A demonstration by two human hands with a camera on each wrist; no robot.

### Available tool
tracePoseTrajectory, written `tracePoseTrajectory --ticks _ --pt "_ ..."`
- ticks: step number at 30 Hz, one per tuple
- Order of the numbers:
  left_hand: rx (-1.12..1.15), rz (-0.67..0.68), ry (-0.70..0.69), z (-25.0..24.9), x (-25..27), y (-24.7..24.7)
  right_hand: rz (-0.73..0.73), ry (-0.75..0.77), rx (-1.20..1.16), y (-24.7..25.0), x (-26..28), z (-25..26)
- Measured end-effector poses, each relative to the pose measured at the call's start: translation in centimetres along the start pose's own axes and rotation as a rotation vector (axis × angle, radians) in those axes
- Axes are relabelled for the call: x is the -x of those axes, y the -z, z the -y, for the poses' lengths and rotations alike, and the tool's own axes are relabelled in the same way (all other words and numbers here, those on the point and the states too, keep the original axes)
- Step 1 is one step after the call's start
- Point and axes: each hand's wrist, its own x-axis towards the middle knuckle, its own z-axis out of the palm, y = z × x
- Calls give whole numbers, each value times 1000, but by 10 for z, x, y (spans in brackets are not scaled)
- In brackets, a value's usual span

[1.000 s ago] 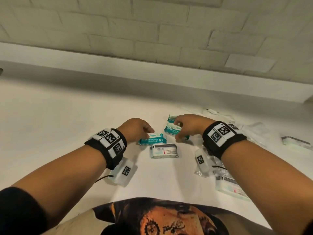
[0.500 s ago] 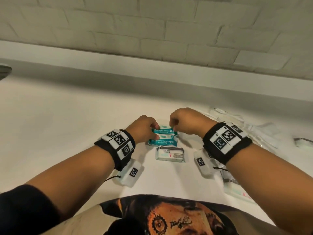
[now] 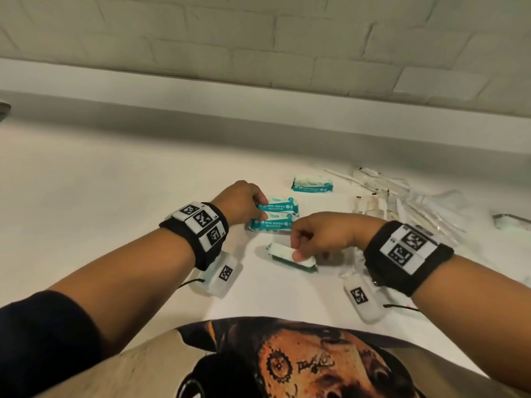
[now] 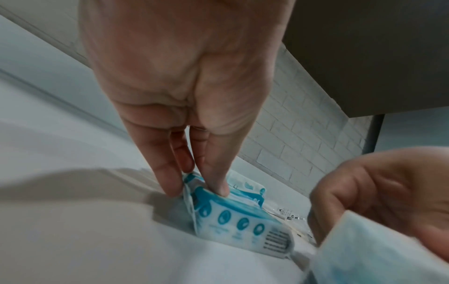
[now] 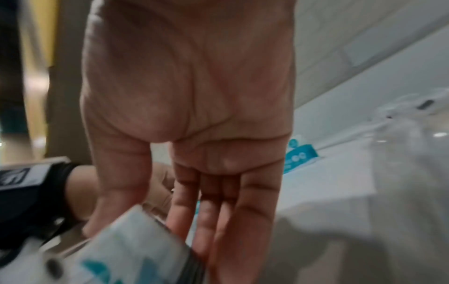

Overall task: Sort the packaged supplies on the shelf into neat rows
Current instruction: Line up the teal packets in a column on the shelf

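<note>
So there are four small teal-and-white wipe packs on the white shelf [image 3: 115, 182]. Two of them sit flat, one right behind the other and touching, labels up reading "MINI WIPES": the rear pack [image 3: 280, 204] and the front pack [image 3: 273, 224]. Their left ends are under the left hand [image 3: 240, 203], thumb on top of one pack in the wrist view. A third pack [image 3: 287, 255] is nearer, tipped up off the shelf at an angle, pinched by the right hand [image 3: 319, 239]. The fourth pack [image 3: 312, 185] lies flat by itself further back to the right. Right of everything is a loose pile of clear plastic packets [image 3: 408, 202], overlapping at odd angles.
</note>
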Motion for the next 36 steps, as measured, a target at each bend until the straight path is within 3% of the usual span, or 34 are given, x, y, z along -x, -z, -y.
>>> tracePoseTrajectory --ticks 1,5,7,10,14,17,19,21,23,27,34,36 --pt "-7 1 -2 0 0 0 13 -23 -47 5 2 -2" --pt "-100 -21 -48 -4 0 2 -140 -138 277 16 3 -10" --pt "-141 -25 -75 -4 1 3 -192 -118 286 17 2 -11" --pt "-161 -22 -104 -3 0 2 -172 -48 253 7 7 -2" --pt "-140 -19 -118 -2 2 1 -141 -46 473 -9 7 9" --pt "-127 -17 -134 -1 4 1 -128 -40 103 28 6 3" --pt "-122 -6 -147 -2 6 1 -286 16 -174 53 -1 2" --pt "-105 16 -152 -4 11 -1 -425 8 -243 65 -17 5" --pt "-85 37 -164 -4 16 -4 -442 -20 -154 64 -38 10" --pt "-73 48 -164 -5 22 -6 -491 -48 259 51 -69 11" --pt "-81 14 -111 -7 21 -4 -409 -9 285 52 -70 2" --pt "-135 7 -113 -9 20 -4 -480 1 295 60 -63 -1"
